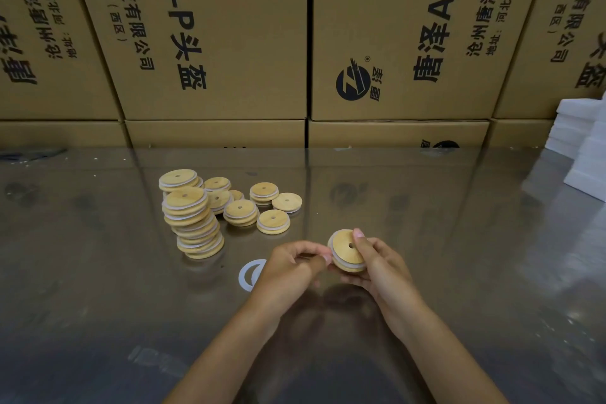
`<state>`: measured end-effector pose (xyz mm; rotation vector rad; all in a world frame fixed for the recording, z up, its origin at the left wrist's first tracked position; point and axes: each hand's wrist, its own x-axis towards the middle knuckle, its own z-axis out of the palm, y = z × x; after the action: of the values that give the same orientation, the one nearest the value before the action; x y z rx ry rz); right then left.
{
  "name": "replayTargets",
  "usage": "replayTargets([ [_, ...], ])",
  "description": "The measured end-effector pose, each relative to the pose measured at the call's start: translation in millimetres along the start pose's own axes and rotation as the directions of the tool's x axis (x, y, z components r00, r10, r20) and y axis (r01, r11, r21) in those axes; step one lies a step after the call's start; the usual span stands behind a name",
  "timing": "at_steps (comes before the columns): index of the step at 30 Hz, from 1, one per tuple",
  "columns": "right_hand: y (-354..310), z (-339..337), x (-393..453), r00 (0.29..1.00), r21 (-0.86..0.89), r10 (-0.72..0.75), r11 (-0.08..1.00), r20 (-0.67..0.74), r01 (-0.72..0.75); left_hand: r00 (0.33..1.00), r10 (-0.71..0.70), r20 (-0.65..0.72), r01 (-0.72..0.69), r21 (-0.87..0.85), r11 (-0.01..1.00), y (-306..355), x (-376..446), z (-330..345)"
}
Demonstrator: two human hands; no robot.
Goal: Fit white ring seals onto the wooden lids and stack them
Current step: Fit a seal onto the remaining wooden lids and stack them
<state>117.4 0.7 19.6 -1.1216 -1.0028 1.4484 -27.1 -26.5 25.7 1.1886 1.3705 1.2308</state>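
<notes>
Wooden lid (348, 251): gripped by right hand (377, 267); left hand (290, 267) pinches its white seal (332, 244). Rec: work seal evenly round rim. Spare ring (248, 274) beside left hand.

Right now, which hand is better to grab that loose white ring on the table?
Left, probably. The loose white ring lies right beside the left hand, partly under it. The right hand is busy holding the wooden lid and sits farther from it.

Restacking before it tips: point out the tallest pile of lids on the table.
The leaning stack at the group's left front. It holds many lids, its top shifted left; the other piles are only a few lids high.
</notes>
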Motion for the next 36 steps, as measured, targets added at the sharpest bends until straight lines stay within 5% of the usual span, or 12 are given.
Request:
replayTargets([
  [12,2,3,-2,0.998,-0.042,-0.054,0.998,0.03,0.056,0.994,-0.063,0.089,0.067,-0.05,0.996,-3,-4,5],
  [20,1,9,-3,0.993,-0.201,-0.048,0.977,0.106,0.069,0.958,0.097,-0.268,-0.085,0.057,0.995,-3,6,-1],
  [27,13,11,2,0.978,-0.396,-0.106,0.902,0.182,0.171,0.954,0.105,-0.28,-0.097,0.042,0.994,-7,17,-11],
  [33,18,8,6,0.976,-0.448,-0.109,0.875,0.189,0.184,0.936,0.273,-0.221,-0.201,0.299,0.933,-12,18,-13],
  [36,19,7,7,0.974,-0.444,-0.115,0.875,0.195,0.192,0.908,0.416,-0.051,-0.319,0.559,0.765,-19,15,-15],
])
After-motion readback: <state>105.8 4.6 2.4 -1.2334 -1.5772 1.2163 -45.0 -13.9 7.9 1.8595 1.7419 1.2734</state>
